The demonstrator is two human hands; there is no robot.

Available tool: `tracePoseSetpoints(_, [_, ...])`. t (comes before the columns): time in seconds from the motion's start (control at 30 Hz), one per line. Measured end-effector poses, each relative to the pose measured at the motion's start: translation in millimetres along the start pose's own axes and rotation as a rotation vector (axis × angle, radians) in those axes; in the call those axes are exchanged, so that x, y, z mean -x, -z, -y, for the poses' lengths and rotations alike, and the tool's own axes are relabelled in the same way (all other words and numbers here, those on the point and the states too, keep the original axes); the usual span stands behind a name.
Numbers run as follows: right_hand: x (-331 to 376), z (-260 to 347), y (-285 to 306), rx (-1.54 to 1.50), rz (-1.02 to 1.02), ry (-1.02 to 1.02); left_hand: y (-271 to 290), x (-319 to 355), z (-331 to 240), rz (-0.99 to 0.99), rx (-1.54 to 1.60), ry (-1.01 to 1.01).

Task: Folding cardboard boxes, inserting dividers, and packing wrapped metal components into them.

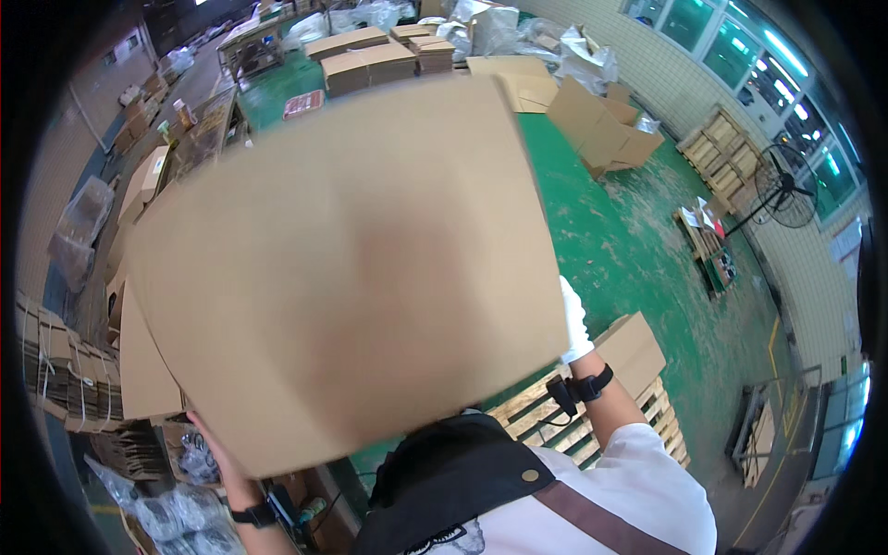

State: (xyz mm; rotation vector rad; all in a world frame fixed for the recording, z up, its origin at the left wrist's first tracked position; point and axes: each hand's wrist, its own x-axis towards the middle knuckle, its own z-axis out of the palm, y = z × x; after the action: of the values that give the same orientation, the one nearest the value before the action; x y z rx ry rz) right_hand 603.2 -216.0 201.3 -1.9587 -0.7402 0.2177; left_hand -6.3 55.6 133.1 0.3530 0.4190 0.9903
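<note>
A large brown cardboard panel (277, 231) fills the middle of the view, held up close in front of me. Whether it is a flat sheet or one face of a carton, I cannot tell. My right hand (574, 322), in a white glove, grips its right edge near the lower corner. At the lower left edge, my left hand (211, 442) holds the panel, with most of its fingers hidden behind the board. Another cardboard flap (143, 365) shows beside the left edge; whether it joins the panel is unclear.
A wooden pallet (671, 421) bearing a cardboard piece (634, 351) lies right of me. Bundled cardboard (69, 370) and plastic-wrapped goods (176, 518) stand left. Ahead are cardboard stacks (370, 67) and an open carton (606, 129); a standing fan (786, 185) is far right.
</note>
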Motion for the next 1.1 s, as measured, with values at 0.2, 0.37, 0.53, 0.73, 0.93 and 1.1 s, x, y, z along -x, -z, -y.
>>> tracePoseSetpoints(0.2, [43, 4, -7, 0.443, -0.110, -0.079, -179, 15, 102, 0.189, -1.422, -0.114])
tracePoseSetpoints(0.37, [19, -12, 49, 0.381, -0.335, 0.076, -143, -43, 152, -0.098, -1.646, -0.289])
tracePoseSetpoints(0.53, [61, 138, -1, -0.210, -0.087, 0.200, -237, 9, 140, 0.252, -1.617, -0.547])
tracePoseSetpoints(0.73, [140, 290, -125, 0.056, 1.461, 1.162, -202, 141, 124, -0.212, -0.693, -0.279])
tracePoseSetpoints(0.93, [173, 374, -258, 0.122, 1.289, 1.447, -22, 252, 91, -1.232, -1.916, 0.048])
tracePoseSetpoints(1.1, [217, 400, -467, 0.593, 0.665, 1.357, 57, 259, 52, -1.184, -2.250, 0.220])
